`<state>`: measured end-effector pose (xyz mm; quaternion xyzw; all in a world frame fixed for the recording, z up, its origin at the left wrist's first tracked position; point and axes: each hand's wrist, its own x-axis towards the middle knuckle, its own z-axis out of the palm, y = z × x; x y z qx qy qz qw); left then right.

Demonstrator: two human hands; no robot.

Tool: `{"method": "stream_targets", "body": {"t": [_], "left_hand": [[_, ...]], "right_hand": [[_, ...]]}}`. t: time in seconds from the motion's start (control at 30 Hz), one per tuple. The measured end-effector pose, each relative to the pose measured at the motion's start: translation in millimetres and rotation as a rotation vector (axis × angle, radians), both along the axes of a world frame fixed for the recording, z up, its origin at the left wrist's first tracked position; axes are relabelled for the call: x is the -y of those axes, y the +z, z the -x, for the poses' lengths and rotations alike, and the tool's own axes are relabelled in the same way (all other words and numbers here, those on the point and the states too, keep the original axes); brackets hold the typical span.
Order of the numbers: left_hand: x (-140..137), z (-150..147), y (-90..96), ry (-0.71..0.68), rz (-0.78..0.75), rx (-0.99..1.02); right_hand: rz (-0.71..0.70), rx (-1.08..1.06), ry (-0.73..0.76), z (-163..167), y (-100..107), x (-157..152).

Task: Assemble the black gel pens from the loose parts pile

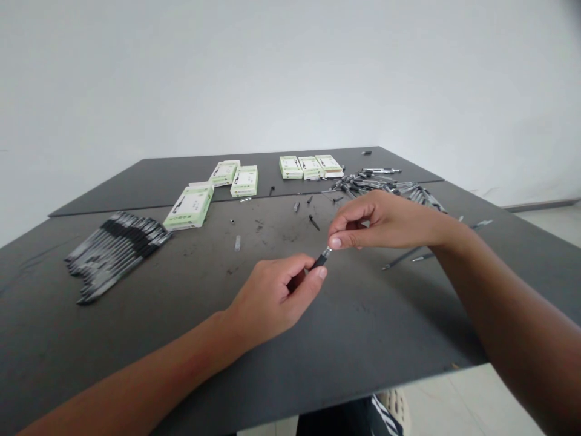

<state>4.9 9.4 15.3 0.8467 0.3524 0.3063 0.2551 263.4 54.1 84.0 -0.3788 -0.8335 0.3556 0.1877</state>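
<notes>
Over the near middle of the table, my left hand (pixel 272 297) is closed around a pen (pixel 320 260), with thumb and forefinger on its black grip. The rest of the pen is hidden inside that hand. My right hand (pixel 379 221) comes in from the right, its thumb and forefinger pinched on the pen's clear, silvery end. Whether a separate small part sits between those fingertips, I cannot make out. Just beyond the hands lies a small black pen piece (pixel 314 223).
Many pens lie side by side in a row (pixel 118 251) at left. Green-and-white boxes (pixel 190 206) stand behind, with more boxes (pixel 310 168) farther back. A loose pen heap (pixel 390 184) lies at right, near loose pen tubes (pixel 402 257). A clear piece (pixel 237 243) rests mid-table (pixel 181 339).
</notes>
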Motion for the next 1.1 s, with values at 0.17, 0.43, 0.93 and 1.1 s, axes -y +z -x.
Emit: {"method": "stream_targets", "body": {"t": [0.17, 0.43, 0.93, 1.1], "left_hand": [[0.8, -2.8, -0.3, -0.001, 0.025, 0.028], [2.0, -3.4, 0.9, -0.008, 0.174, 0.133], [-0.8, -5.5, -4.0, 0.043, 0.294, 0.319], [-2.2, -6.6, -4.8, 0.054, 0.303, 0.373]], "right_hand": [[-0.062, -0.017, -0.049, 9.9, -6.6, 2.1], [-0.215, -0.211, -0.201, 42.8, -26.5, 11.0], [0.226, -0.78, -0.381, 75.5, -55.0, 16.7], [0.508, -0.838, -0.139, 81.4, -51.0, 23.3]]}}
